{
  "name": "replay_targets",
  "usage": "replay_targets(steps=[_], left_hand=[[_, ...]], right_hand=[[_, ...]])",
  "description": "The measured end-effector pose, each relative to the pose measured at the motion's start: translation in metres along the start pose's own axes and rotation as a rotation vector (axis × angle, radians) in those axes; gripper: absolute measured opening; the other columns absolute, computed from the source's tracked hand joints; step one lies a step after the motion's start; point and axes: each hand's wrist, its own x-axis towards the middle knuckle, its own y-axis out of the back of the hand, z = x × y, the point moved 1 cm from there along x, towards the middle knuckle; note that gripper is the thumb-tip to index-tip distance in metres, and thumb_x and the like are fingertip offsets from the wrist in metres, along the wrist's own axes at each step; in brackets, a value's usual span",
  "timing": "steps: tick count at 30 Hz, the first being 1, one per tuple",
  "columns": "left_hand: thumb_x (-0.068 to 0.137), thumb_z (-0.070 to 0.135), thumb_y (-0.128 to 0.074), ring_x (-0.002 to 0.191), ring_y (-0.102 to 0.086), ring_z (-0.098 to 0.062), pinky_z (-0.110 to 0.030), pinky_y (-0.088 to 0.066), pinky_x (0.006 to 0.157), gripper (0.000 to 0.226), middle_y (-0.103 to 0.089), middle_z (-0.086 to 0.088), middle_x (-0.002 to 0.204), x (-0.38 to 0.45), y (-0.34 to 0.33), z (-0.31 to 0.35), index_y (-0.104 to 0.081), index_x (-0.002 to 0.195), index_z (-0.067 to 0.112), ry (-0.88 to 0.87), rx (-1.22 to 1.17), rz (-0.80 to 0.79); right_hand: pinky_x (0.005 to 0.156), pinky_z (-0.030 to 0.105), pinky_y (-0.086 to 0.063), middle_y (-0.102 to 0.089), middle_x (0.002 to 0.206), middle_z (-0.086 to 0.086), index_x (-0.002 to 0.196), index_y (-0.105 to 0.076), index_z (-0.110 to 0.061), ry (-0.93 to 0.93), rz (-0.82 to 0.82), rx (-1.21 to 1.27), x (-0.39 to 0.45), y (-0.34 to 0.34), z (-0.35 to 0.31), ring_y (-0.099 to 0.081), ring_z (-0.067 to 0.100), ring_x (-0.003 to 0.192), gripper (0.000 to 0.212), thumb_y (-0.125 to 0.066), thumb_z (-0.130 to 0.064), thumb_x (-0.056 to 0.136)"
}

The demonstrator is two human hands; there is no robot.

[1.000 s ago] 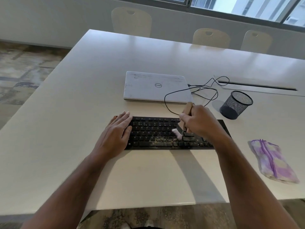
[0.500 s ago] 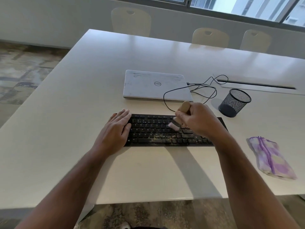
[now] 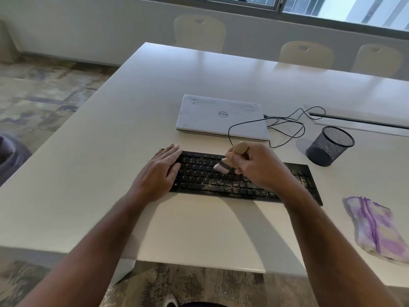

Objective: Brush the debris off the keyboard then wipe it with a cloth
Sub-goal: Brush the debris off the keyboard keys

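I see the black keyboard lying flat on the white table, near the front edge, with pale specks of debris scattered over its lower rows and toward its right end. My left hand rests palm down on the left end of the keyboard, its fingers straight and close together, holding nothing. My right hand grips the brush with its fingers curled round the wooden handle; the rounded end of the handle sticks up above the thumb, and the pale bristle tip points down and left onto the keys in the upper middle of the keyboard. I cannot tell how firmly the bristles press on the keys.

The purple and white cloth lies crumpled on the table to the right of the keyboard, apart from it and untouched by either hand. Behind the keyboard sits a closed white laptop, and a thin black cable loops across its right corner and over the table beside it. A black mesh cup stands upright past the far right corner of the keyboard, near it but not touching. Three pale chairs stand along the far side of the table, under the window.
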Motion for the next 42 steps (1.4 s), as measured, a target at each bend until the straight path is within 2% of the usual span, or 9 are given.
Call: replay_targets(steps=[7, 11, 16, 20, 24, 27, 32, 37, 42], left_hand=[[0.101, 0.028, -0.045, 0.151, -0.023, 0.000, -0.023, -0.013, 0.125, 0.052, -0.041, 0.000, 0.159, 0.000, 0.000, -0.001, -0.046, 0.151, 0.011, 0.014, -0.011, -0.016], [0.102, 0.029, -0.046, 0.151, -0.022, 0.001, -0.032, -0.018, 0.126, 0.053, -0.040, 0.001, 0.159, 0.000, -0.001, -0.001, -0.046, 0.152, 0.012, 0.021, -0.011, -0.022], [0.101, 0.031, -0.044, 0.151, -0.022, 0.001, -0.033, -0.018, 0.126, 0.054, -0.039, 0.001, 0.159, 0.000, 0.001, -0.001, -0.045, 0.152, 0.012, 0.027, -0.015, -0.032], [0.102, 0.026, -0.046, 0.151, -0.025, -0.002, -0.028, -0.016, 0.126, 0.051, -0.041, -0.001, 0.158, 0.000, 0.001, 0.000, -0.046, 0.151, 0.010, 0.020, -0.017, -0.018], [0.104, 0.021, -0.048, 0.151, -0.025, -0.003, -0.022, -0.013, 0.124, 0.048, -0.041, -0.002, 0.158, 0.001, 0.001, 0.001, -0.047, 0.150, 0.010, 0.014, -0.006, -0.008], [0.104, 0.019, -0.050, 0.151, -0.026, -0.004, -0.018, -0.011, 0.123, 0.047, -0.041, -0.003, 0.158, 0.001, 0.001, 0.000, -0.048, 0.150, 0.010, 0.010, 0.002, -0.006], [0.105, 0.019, -0.050, 0.150, -0.026, -0.005, -0.017, -0.010, 0.122, 0.046, -0.042, -0.002, 0.158, 0.001, 0.001, 0.000, -0.048, 0.149, 0.009, 0.004, -0.001, 0.005], [0.105, 0.019, -0.050, 0.150, -0.029, -0.005, -0.018, -0.012, 0.123, 0.045, -0.043, -0.003, 0.157, 0.001, 0.000, 0.000, -0.049, 0.148, 0.008, 0.001, -0.008, 0.018], [0.104, 0.017, -0.051, 0.150, -0.030, -0.008, -0.016, -0.010, 0.122, 0.045, -0.045, -0.004, 0.156, 0.001, 0.001, 0.001, -0.050, 0.148, 0.007, 0.002, -0.006, 0.023]], right_hand=[[0.059, 0.029, -0.044, -0.065, 0.069, -0.001, 0.079, -0.064, -0.017, -0.011, -0.015, -0.172, -0.002, 0.018, 0.015, -0.055, 0.012, 0.058, 0.028, -0.062, -0.028, 0.105], [0.058, 0.022, -0.046, -0.070, 0.071, -0.007, 0.087, -0.074, -0.021, 0.070, 0.000, -0.032, 0.003, 0.012, 0.010, -0.058, 0.008, 0.058, 0.018, -0.067, -0.026, 0.103], [0.064, 0.031, -0.052, -0.074, 0.084, 0.008, 0.077, -0.068, -0.024, 0.084, -0.053, 0.046, 0.005, -0.004, 0.009, -0.067, 0.018, 0.069, 0.027, -0.065, -0.022, 0.104], [0.064, 0.034, -0.051, -0.071, 0.075, 0.002, 0.086, -0.068, -0.018, 0.022, -0.049, -0.149, 0.006, 0.009, 0.009, -0.062, 0.019, 0.064, 0.023, -0.062, -0.028, 0.105], [0.071, 0.043, -0.060, -0.074, 0.073, 0.002, 0.089, -0.071, -0.021, 0.053, -0.001, 0.053, 0.008, -0.002, -0.009, -0.072, 0.026, 0.069, 0.018, -0.064, -0.028, 0.105], [0.077, 0.042, -0.061, -0.073, 0.072, -0.009, 0.085, -0.070, -0.023, 0.102, 0.005, 0.090, 0.009, -0.024, -0.022, -0.072, 0.014, 0.069, 0.020, -0.065, -0.025, 0.105], [0.058, 0.034, -0.047, -0.065, 0.066, -0.001, 0.072, -0.060, -0.018, 0.019, -0.012, -0.165, 0.007, -0.024, -0.022, -0.058, 0.015, 0.055, 0.034, -0.060, -0.026, 0.105], [0.074, 0.045, -0.061, -0.074, 0.066, 0.004, 0.075, -0.070, -0.010, -0.020, 0.147, -0.007, 0.010, -0.015, -0.022, -0.072, 0.023, 0.065, 0.036, -0.061, -0.028, 0.105], [0.070, 0.046, -0.061, -0.073, 0.063, 0.005, 0.074, -0.069, -0.006, -0.050, 0.170, 0.014, 0.012, -0.041, -0.021, -0.073, 0.025, 0.062, 0.038, -0.059, -0.026, 0.105]])
